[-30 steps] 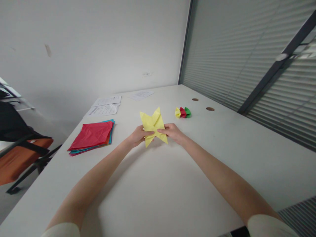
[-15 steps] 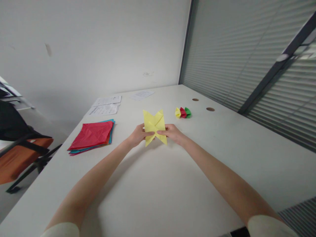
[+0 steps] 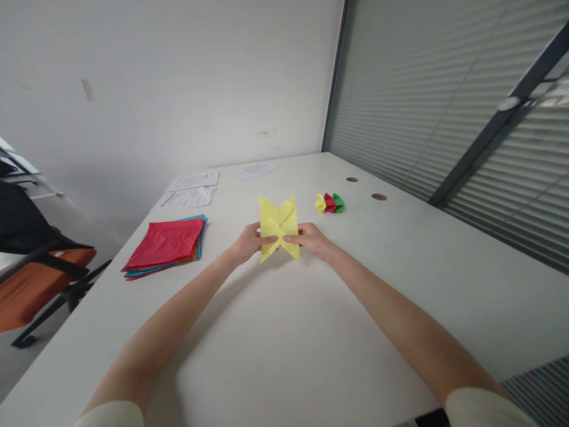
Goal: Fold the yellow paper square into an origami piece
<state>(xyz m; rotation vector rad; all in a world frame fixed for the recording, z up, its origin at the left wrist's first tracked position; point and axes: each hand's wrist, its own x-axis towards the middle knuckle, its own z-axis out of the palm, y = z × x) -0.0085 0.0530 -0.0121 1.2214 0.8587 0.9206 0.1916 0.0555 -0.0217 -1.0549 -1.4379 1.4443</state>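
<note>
A partly folded yellow paper [image 3: 279,225] with pointed flaps stands upright between both hands, just above the white table [image 3: 311,332]. My left hand [image 3: 249,242] pinches its left side at the middle, fingers closed. My right hand [image 3: 311,238] pinches the right side the same way. The two thumbs nearly meet at the paper's waist.
A stack of coloured paper sheets [image 3: 166,244], red on top, lies to the left. Three small folded pieces [image 3: 329,202], yellow, red and green, sit behind the hands to the right. Printed sheets [image 3: 191,190] lie at the back. Two cable holes [image 3: 379,196] are at the right. An orange chair [image 3: 31,279] stands left of the table.
The paper's upper flaps have been pushed closer together, so the shape is narrower and more upright. Both hands have stayed in nearly the same place.
</note>
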